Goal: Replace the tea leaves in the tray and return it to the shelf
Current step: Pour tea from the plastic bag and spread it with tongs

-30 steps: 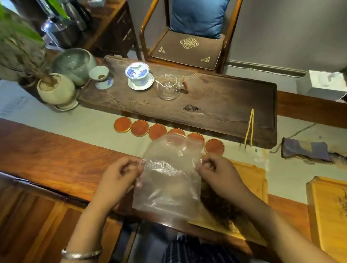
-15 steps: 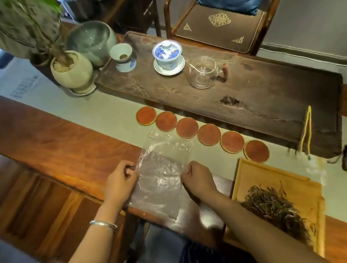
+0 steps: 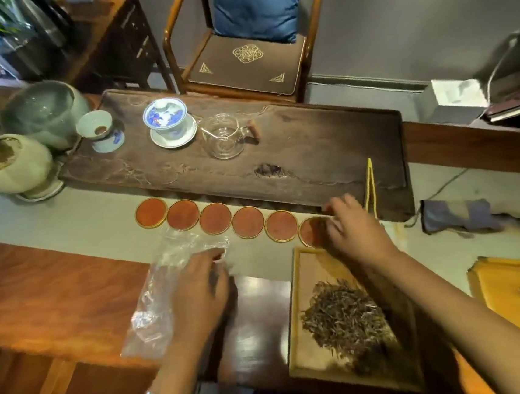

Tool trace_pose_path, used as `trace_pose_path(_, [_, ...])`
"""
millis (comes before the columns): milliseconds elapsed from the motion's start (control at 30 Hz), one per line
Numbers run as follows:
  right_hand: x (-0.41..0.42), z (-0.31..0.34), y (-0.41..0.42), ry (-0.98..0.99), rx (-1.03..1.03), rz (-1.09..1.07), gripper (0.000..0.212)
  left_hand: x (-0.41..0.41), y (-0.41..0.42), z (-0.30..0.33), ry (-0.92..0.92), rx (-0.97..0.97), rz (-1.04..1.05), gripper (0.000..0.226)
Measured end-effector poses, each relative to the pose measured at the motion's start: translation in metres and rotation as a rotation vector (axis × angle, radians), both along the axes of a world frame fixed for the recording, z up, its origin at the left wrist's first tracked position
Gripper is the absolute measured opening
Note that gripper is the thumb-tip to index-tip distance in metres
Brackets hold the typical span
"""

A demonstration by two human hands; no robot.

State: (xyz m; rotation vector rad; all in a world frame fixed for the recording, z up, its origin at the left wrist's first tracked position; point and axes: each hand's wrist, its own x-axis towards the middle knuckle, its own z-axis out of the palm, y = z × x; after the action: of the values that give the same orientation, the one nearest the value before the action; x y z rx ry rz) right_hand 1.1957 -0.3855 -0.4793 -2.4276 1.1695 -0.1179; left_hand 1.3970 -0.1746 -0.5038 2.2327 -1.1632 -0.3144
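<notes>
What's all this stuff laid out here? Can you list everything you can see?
coasters: six, reddish-brown, in a row before the dark tea board
tea board: one, dark wood, far side of table
lidded cup: one, blue and white, on the board
glass pitcher: one, clear, on the board
tray: one, light wood, near edge
tea leaves: one pile, dark, in the tray
plastic bag: one, clear, flat on the table
chair: one, wooden, blue cushion
left hand: on the bag
right hand: above the tray's far end
</notes>
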Motion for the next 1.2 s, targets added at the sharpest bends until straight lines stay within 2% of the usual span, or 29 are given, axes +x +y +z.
trace_pose_path(67, [-0.029,0.006,-0.035,0.105,-0.090,-0.009,0.030,-0.042,-0.025,-0.008,0.119,-0.002,-0.090,0.026])
trace_pose_path(167, [-0.055,0.006,-0.078,0.272,-0.224,0.033,0.047,-0.082,-0.043,-0.034,0.166,0.066,-0.141,0.023])
trace_pose_path(300, [-0.064,-0.014,-0.110,0.337,-0.347,0.188,0.032,-0.101,-0.041,-0.059,0.148,0.128,-0.191,0.022])
trace_pose_path(433, [-0.065,-0.030,-0.123,0.368,-0.348,0.400,0.039,-0.105,-0.036,-0.067,0.191,0.099,-0.190,0.023])
trace_pose_path(533, [-0.061,-0.028,-0.131,0.385,-0.433,0.527,0.025,-0.109,-0.036,-0.070,0.212,0.056,-0.158,0.023])
trace_pose_path(667, [-0.067,-0.018,-0.128,0.358,-0.477,0.464,0.019,-0.114,-0.035,-0.078,0.233,0.008,-0.115,0.020])
trace_pose_path(733, [-0.079,-0.011,-0.112,0.246,-0.506,0.361,0.016,-0.116,-0.035,-0.081,0.201,-0.019,-0.095,0.019])
trace_pose_path(833, [-0.108,0.001,-0.063,0.030,-0.500,0.145,0.026,-0.118,-0.036,-0.083,0.203,-0.050,-0.092,0.020])
trace_pose_path(933, [-0.141,0.001,0.007,-0.143,-0.256,-0.071,0.027,-0.117,-0.030,-0.084,0.215,-0.053,-0.088,0.027])
trace_pose_path(1033, [-0.162,-0.010,0.075,-0.186,0.029,-0.225,0.031,-0.123,-0.015,-0.085,0.175,-0.081,-0.083,0.025])
trace_pose_path(1133, [-0.169,-0.024,0.130,-0.190,0.081,-0.310,0.042,-0.131,0.002,-0.086,0.138,-0.094,-0.094,0.027])
trace_pose_path(1200, [-0.164,-0.029,0.160,-0.211,0.090,-0.347,0.039,-0.131,0.012,-0.087,0.132,-0.103,-0.110,0.025])
